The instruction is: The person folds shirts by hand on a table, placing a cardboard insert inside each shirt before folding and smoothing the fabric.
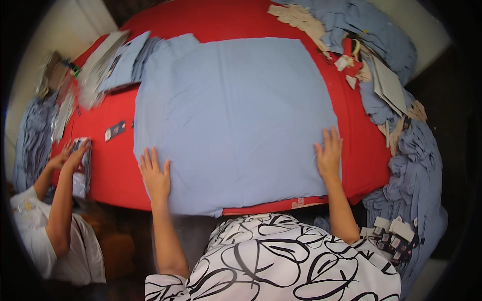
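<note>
A light blue piece of cloth point(241, 120), perhaps a garment laid out flat, spreads over the middle of the table in front of me. Its near edge reaches the table's front edge and hangs slightly over at the left. My left hand point(154, 175) lies flat on the cloth's left margin, fingers stretched away from me. On the right margin my right hand point(329, 153) rests with its fingers spread. Neither hand grips anything. A few creases run across the cloth's upper left part.
The table point(113, 173) has a red cover. Folded blue shirts point(123, 62) and clear plastic bags point(95, 75) lie far left; a dark tag point(115, 130) is nearer. At left, another person's hands point(70, 153) touch a packed garment. Blue garments point(411, 165) heap along the right.
</note>
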The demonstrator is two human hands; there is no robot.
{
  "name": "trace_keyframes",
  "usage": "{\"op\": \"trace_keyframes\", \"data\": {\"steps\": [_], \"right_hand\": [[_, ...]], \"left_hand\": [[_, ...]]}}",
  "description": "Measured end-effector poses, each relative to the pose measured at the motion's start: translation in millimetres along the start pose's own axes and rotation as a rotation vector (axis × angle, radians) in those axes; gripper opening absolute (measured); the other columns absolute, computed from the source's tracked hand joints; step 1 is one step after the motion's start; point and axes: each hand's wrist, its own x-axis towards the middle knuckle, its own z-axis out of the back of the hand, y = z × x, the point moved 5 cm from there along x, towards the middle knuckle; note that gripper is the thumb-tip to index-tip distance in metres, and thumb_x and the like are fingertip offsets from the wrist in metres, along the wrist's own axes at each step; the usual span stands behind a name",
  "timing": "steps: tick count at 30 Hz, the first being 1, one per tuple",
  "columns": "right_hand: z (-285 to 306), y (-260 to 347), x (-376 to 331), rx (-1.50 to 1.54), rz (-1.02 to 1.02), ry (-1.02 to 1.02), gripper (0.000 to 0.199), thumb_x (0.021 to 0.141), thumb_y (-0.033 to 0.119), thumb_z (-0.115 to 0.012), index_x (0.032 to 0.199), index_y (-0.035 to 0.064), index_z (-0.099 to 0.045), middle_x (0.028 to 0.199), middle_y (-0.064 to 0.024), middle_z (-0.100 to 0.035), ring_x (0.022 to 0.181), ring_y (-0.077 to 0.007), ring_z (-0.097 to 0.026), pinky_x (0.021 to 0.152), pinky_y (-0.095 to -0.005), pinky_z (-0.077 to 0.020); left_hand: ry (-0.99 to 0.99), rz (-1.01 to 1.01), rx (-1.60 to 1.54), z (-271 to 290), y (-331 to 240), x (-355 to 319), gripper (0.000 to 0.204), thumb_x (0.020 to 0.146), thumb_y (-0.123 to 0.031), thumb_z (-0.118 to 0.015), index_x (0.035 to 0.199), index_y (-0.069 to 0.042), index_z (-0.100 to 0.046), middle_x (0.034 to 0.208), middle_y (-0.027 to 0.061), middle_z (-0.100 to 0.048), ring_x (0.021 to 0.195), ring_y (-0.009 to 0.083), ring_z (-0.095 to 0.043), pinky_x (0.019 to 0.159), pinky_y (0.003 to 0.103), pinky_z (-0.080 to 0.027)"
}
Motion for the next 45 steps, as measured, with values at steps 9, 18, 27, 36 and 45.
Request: {"op": "trace_keyframes", "data": {"steps": [9,18,27,36,45], "right_hand": [[-30.0,-53.3,68.0,0.049,-0.155,-0.121,0.029,0.095,0.017,-0.057,0.121,0.0057,-0.064,0.127,-0.0129,-0.058,0.122,-0.033,-0.047,0.108,-0.0534,-0.0316],[-80.8,-109.7,230.9,0.066,-0.526,-0.178,0.016,0.089,0.025,-0.069,0.092,0.0101,-0.068,0.102,-0.0109,-0.066,0.097,-0.0303,-0.059,0.087,-0.0457,-0.0435],[77.7,-242.3,21.3,-0.556,-1.055,0.221,0.056,0.097,0.053,-0.049,0.108,0.0011,-0.069,0.106,-0.026,-0.068,0.103,-0.0426,-0.064,0.085,-0.0517,-0.0493],[67.4,-189.0,127.7,-0.011,-0.398,-0.191,0.035,0.103,0.021,-0.043,0.11,-0.0024,-0.068,0.111,-0.0233,-0.067,0.105,-0.0361,-0.063,0.092,-0.0393,-0.0471],[-100.6,11.1,223.3,-0.246,0.067,0.229,0.067,0.098,0.049,-0.048,0.152,0.0105,-0.034,0.16,-0.0143,-0.027,0.149,-0.0316,-0.022,0.12,-0.0546,-0.0127]], "left_hand": [[0.037,0.067,-0.091,-10.3,-0.3,66.0,0.04,0.096,-0.025,-0.059,0.132,-0.007,-0.059,0.148,0.0149,-0.043,0.142,0.0367,-0.031,0.116,0.051,-0.025],[0.064,-0.205,-0.016,-89.3,-71.0,252.2,0.052,0.099,-0.041,-0.051,0.145,-0.015,-0.047,0.156,0.0115,-0.035,0.146,0.0354,-0.025,0.117,0.053,-0.02],[-0.019,-0.168,0.117,-111.1,-72.5,259.8,0.056,0.098,-0.047,-0.05,0.148,-0.022,-0.045,0.159,0.008,-0.031,0.147,0.032,-0.025,0.119,0.052,-0.017],[-0.072,-0.193,0.032,-105.2,-78.5,261.9,0.051,0.097,-0.042,-0.054,0.143,-0.019,-0.052,0.156,0.0095,-0.036,0.144,0.033,-0.031,0.118,0.05,-0.021],[-0.024,-0.075,0.097,-101.9,-41.3,267.2,0.051,0.096,-0.04,-0.057,0.142,-0.019,-0.052,0.153,0.0093,-0.041,0.143,0.0352,-0.031,0.116,0.057,-0.02]]}}
